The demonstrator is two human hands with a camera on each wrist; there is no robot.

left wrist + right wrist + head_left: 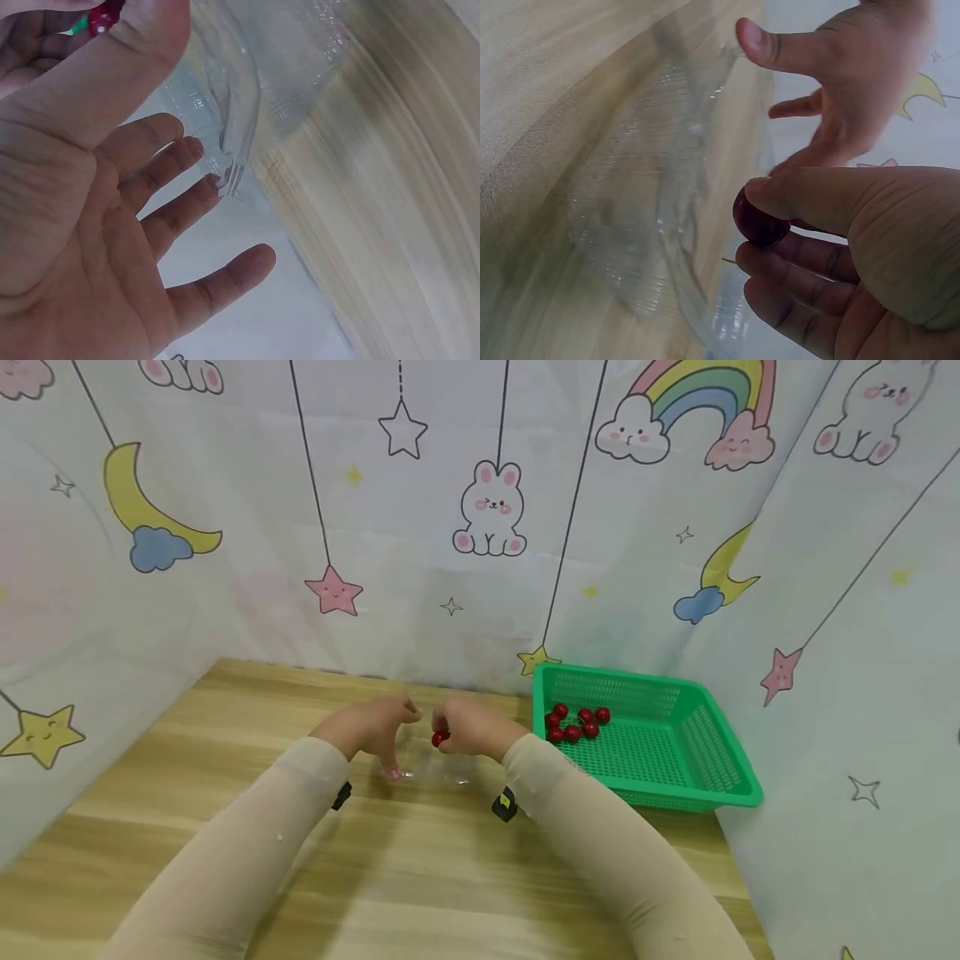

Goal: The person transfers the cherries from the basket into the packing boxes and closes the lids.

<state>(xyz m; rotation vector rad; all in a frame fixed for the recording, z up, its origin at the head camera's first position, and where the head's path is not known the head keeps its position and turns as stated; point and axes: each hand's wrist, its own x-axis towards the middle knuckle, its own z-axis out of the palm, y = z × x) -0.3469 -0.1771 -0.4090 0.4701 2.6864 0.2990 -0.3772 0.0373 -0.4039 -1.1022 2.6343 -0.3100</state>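
Observation:
Between thumb and fingers my right hand (477,727) pinches a dark red cherry (759,219). A thin green stem shows beneath it in the right wrist view. Below both hands lies a clear plastic container (630,202), its lid or walls partly lost in glare. My left hand (97,247) has its thumb and fingers spread at the container's left side. Its fingertips (196,147) are by the rim; whether they touch it, I cannot tell. In the head view the hands hide part of the container.
On the right of the wooden table (420,877) stands a green plastic basket (645,756), with several red cherries (572,733) at its left end. A printed cloth (420,518) hangs behind the table and along its sides.

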